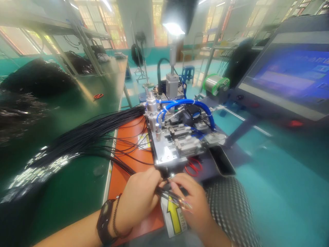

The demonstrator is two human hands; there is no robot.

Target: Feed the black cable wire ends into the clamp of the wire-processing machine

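Two curled hands grip thin black cables that stretch between them.

On my feed I see a yellow arrow on the white label pointing towards the machine, beside Chinese characters apparently starting 运行, while the text on the blue screen and yellow-and-white sticker is too blurred to read.
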